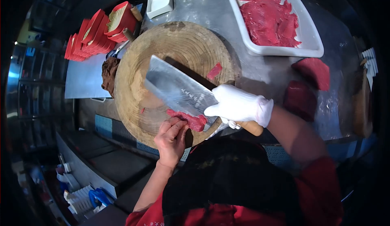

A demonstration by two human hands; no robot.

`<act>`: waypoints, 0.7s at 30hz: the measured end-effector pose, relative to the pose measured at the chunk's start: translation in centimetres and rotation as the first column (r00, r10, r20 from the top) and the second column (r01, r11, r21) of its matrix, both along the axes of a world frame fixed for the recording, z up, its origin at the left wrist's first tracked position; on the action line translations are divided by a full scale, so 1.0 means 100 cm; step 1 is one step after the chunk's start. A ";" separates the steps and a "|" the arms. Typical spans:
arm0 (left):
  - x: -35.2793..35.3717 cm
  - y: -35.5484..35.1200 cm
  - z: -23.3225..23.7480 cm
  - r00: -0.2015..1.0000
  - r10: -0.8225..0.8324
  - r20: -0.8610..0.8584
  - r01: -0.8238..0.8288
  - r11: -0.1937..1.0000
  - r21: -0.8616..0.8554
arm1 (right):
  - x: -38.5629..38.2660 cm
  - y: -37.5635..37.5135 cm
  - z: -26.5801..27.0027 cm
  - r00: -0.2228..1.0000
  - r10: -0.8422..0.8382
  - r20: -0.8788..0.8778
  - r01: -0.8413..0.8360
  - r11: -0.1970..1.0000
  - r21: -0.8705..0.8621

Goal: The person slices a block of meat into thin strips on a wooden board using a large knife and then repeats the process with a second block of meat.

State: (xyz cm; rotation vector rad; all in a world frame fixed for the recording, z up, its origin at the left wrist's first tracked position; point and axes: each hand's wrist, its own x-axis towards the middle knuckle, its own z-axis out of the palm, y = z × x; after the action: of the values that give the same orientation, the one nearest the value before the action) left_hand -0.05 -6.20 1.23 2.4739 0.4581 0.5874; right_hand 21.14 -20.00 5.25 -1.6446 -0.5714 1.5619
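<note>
A stack of red boxes [95, 33] sits at 10 o'clock from the round wooden block [134, 83], and one brown cloth [109, 73] touches the block's rim at 9 o'clock. At 6 o'clock on the block, the bare left hand [170, 138] presses its curled fingers, held close together, onto one soft piece of raw meat [194, 121]. The wide steel cleaver [178, 90] covers part of it. The right hand [237, 104], in a white glove, has its fingers wrapped around the wooden handle. One small scrap [214, 71] lies at 2 o'clock on the block. On the metal worktop [211, 6], two dark chunks [313, 72] lie at 3 o'clock, below one white tray [315, 47] of slices.
</note>
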 end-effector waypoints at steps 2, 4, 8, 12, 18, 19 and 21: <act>-0.001 -0.001 0.000 0.999 0.039 0.012 -0.038 0.999 -0.022 | 0.002 0.001 0.000 0.997 0.072 -0.002 -0.072 0.997 0.036; -0.001 -0.003 -0.004 0.998 0.054 0.035 -0.053 0.998 -0.025 | 0.000 -0.014 -0.003 0.999 0.050 0.005 -0.050 0.996 0.077; -0.003 -0.002 -0.005 0.997 0.073 0.029 -0.073 0.997 -0.026 | -0.003 -0.060 -0.009 0.990 0.041 -0.134 -0.042 0.999 0.000; -0.004 -0.002 -0.003 0.998 0.054 0.036 -0.052 0.996 -0.070 | -0.005 -0.028 -0.010 0.993 0.073 -0.095 -0.072 0.997 0.015; -0.009 0.004 -0.001 0.996 0.085 0.006 -0.085 0.996 -0.011 | -0.006 0.011 -0.006 0.975 0.172 0.141 -0.182 0.981 0.064; -0.008 0.004 -0.001 0.996 0.084 0.017 -0.084 0.996 -0.004 | -0.008 0.012 -0.009 0.966 0.181 0.186 -0.198 0.977 0.079; -0.009 0.001 -0.002 0.996 0.086 0.036 -0.086 0.996 0.010 | -0.006 -0.007 -0.001 0.973 0.198 0.122 -0.205 0.978 0.045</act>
State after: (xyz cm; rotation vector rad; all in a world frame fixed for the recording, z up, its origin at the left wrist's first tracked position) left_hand -0.97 -6.10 1.02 2.4604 0.5512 0.6693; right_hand 20.58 -20.74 5.16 -1.6853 -0.8606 1.5836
